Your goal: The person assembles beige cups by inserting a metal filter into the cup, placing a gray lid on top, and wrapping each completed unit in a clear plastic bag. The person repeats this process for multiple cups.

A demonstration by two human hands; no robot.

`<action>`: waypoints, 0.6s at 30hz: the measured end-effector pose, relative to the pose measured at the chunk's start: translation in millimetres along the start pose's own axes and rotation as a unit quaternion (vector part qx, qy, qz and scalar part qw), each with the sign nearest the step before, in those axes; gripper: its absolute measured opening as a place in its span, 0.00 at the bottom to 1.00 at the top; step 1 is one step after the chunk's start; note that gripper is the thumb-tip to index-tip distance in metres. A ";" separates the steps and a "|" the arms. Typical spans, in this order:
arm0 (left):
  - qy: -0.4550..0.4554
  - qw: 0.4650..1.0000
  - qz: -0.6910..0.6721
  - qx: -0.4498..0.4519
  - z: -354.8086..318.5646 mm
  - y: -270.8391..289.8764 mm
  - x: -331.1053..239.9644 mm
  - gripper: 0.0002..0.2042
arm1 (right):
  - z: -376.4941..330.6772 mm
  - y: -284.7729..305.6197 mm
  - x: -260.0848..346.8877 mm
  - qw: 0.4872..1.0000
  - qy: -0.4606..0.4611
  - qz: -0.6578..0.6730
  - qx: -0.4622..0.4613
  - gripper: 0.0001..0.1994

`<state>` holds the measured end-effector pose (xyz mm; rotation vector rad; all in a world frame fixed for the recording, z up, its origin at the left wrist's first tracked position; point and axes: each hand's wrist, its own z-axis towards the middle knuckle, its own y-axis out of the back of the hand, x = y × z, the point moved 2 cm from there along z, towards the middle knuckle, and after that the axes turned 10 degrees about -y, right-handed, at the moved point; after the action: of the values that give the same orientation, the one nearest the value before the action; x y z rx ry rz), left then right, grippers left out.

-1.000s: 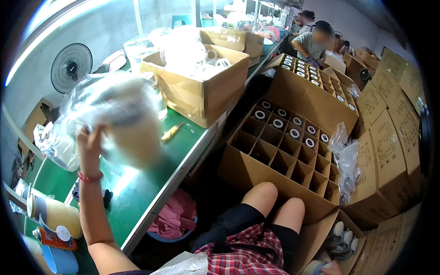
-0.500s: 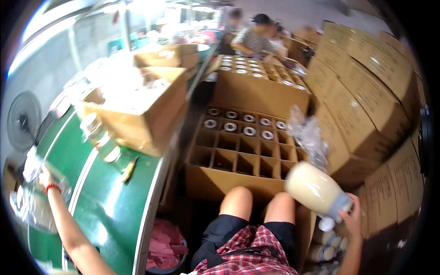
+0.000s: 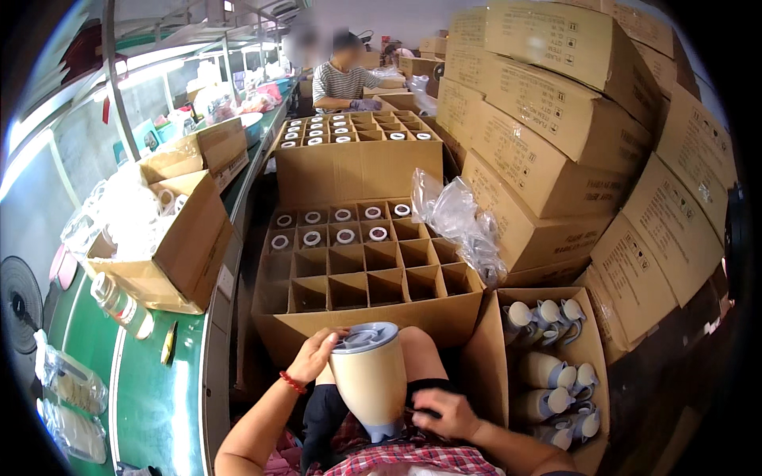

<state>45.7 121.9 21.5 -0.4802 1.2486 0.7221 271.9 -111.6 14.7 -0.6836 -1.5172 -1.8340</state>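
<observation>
A cream flask (image 3: 369, 377) with a grey-blue base and collar stands upside down on my lap, its base facing up. My left hand (image 3: 317, 355), with a red bead bracelet on the wrist, grips the edge of that base. Just right of the flask, apart from it, my right hand (image 3: 447, 414) hovers over my thigh with loosely bent fingers, slightly blurred and with nothing visible in it. To the right, an open carton (image 3: 498, 361) holds several similar cream flasks (image 3: 546, 370) with grey-blue handles and tops.
Ahead stands a divided carton (image 3: 357, 321) with ringed white tops in its far cells; another divided carton (image 3: 357, 170) is behind. Plastic bags (image 3: 460, 218) hang at its right. Stacked cartons (image 3: 548, 151) rise on the right. Left, a green bench (image 3: 147, 397) bears bagged clear containers (image 3: 75, 381).
The flask has come from the right onto my lap, base up. My right hand has let go of it. My left hand has moved from the bagged containers to the flask. The view has shifted right.
</observation>
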 end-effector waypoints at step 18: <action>-0.056 0.997 0.015 0.043 45.6 -15.1 25.4 0.24 | 210.7 17.9 -21.1 0.894 -0.147 0.367 0.211 0.29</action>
<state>91.2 148.6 8.3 -0.3455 1.1791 0.7079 296.5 96.3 51.2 -1.1497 -1.4817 -0.8291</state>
